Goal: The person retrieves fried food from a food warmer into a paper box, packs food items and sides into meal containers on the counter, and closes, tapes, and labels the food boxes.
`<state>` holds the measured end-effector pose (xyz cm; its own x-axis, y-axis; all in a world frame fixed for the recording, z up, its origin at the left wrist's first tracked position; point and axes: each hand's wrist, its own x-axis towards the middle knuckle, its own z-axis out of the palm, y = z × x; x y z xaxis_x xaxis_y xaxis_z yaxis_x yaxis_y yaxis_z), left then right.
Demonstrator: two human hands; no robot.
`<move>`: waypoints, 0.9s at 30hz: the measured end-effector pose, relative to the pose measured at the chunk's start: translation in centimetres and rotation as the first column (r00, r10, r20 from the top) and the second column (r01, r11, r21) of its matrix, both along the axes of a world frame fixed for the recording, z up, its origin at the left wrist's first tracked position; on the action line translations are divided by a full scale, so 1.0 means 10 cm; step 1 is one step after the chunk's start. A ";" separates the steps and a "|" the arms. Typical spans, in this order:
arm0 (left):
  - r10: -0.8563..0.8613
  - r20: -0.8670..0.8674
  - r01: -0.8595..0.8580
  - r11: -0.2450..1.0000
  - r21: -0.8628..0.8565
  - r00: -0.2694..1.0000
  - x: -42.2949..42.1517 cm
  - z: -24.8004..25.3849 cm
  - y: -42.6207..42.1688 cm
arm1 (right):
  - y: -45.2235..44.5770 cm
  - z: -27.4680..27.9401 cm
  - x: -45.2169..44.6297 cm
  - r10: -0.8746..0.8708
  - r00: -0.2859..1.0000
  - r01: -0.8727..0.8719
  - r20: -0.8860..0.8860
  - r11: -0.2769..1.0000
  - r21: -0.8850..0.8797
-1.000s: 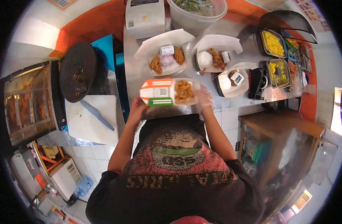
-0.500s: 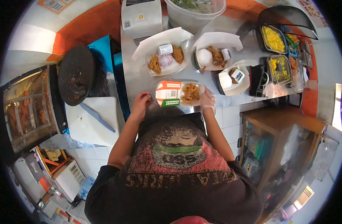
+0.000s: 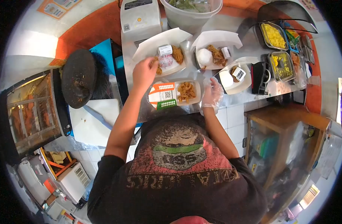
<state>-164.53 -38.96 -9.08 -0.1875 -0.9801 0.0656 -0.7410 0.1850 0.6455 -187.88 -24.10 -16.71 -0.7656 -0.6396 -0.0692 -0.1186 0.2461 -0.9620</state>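
Observation:
My bare left hand (image 3: pixel 145 74) is at the left side of an open white box (image 3: pixel 174 71) holding fried chicken and a wrapped bundle. Its fingers are bent together over the left chicken piece and box wall; what they hold, if anything, is hidden. Nearer me, a clear-lidded tray (image 3: pixel 162 96) with an orange, white and green sleeve lies on the steel counter, fried pieces (image 3: pixel 186 92) showing at its right. Just right of that tray, my right hand (image 3: pixel 212 93), in a clear plastic glove, has its fingers apart and holds nothing.
Two open boxes (image 3: pixel 204 56) (image 3: pixel 246 84) with rice and chicken stand at the right. Beyond them are tubs of yellow food (image 3: pixel 273 35). A printer (image 3: pixel 141 22) and large bucket (image 3: pixel 193 16) stand at the back. At left lie a cutting board (image 3: pixel 89 128) and blue knife (image 3: pixel 96 117).
My left hand has moved from beside the sleeved tray up to the chicken box. My right hand has let go of the tray, which now rests on the counter.

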 end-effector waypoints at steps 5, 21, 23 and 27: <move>-0.095 0.274 0.095 0.995 0.011 0.957 -0.41 -0.25 -0.48 | -0.01 0.42 -0.01 -0.004 0.993 -0.001 0.118 0.999 0.043; 0.096 -0.772 0.366 0.839 0.402 0.628 -0.25 0.54 -0.22 | 0.35 0.31 -0.15 0.034 0.981 -0.024 0.191 0.998 -0.059; 0.098 -0.761 0.357 0.840 0.409 0.641 -0.25 0.55 -0.21 | 0.33 0.37 -0.12 0.046 0.978 -0.034 0.201 0.998 -0.060; 0.103 -0.748 0.351 0.835 0.423 0.656 -0.27 0.60 -0.17 | 0.33 0.38 -0.10 0.046 0.962 -0.032 0.268 0.998 -0.057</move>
